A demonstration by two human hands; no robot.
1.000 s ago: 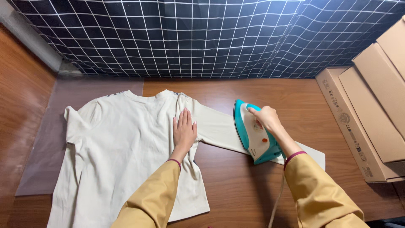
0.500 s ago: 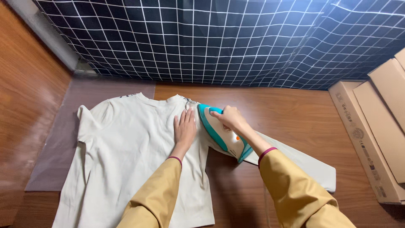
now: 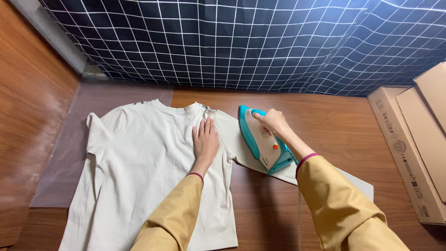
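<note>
**A:** Start at the left. Where does your work stand?

**B:** The cream long-sleeved shirt [image 3: 139, 176] lies flat on the wooden surface [image 3: 353, 135], its left part over a clear plastic sheet [image 3: 60, 162]. You see the left sleeve [image 3: 95, 135] folded in against the body, with a few soft creases near that shoulder. The body looks fairly smooth down to the hem, though I judge that from the light alone.

**A:** And your left hand?

**B:** Your left hand [image 3: 206, 142] lies palm down on the chest, just below the collar, fingers straight and close together, holding nothing, only pressing the cloth flat.

**A:** Then the iron?

**B:** Your right hand [image 3: 274, 123] has its fingers wrapped around the handle of the teal and white iron [image 3: 262, 139]. The iron sits on the right sleeve [image 3: 325, 176], near the shoulder seam, its tip pointing away from you. That sleeve stretches out to the right across the surface.

**A:** So how far along are you?

**B:** Midway, I would say. You are on the upper part of the right sleeve; the stretch toward the cuff and the folded left sleeve look not yet done. The cardboard boxes [image 3: 418, 139] at the far right stand well apart.
</note>
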